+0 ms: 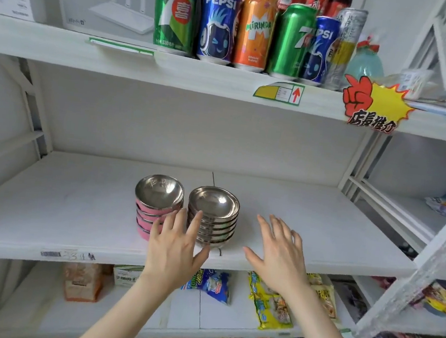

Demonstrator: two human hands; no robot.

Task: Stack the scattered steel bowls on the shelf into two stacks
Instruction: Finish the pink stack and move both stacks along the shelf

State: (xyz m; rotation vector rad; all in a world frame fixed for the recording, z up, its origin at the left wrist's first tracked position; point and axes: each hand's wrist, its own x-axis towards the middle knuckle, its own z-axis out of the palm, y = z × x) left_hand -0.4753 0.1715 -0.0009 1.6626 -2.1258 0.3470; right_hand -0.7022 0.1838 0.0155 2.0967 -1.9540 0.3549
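**Hands.** We hold both hands up before the middle shelf, backs toward us. Our left hand (173,249) is open, its fingers straight and spread, and it holds nothing. Its fingertips (168,222) lie in front of the gap between the two stacks, and we cannot tell whether they touch a bowl or stop just short. Our right hand (279,254) is likewise open, spread and empty. It hangs over bare board to the right of the steel stack (214,205), apart from it.

**Bowls.** The pink-sided stack (159,192) stands on the left and the steel stack on the right. They are just beside each other, near the front edge of the white shelf (321,220). Every bowl we see is nested in one stack or the other, so we judge the task to be at or near its end.

**Handling.** We judge each bowl to be thin, rigid and light, and not fragile. A full stack will weigh noticeably more. The polished metal looks slippery, and nested bowls can slide on one another, so a push high on a stack may shear or tilt it. To shift a stack, we would press on both sides of its lowest bowls. To lift a single bowl, we would pinch its rolled rim.

**Surroundings.** Drink cans (226,23) crowd the board above, and snack packets (271,300) lie on the one below.
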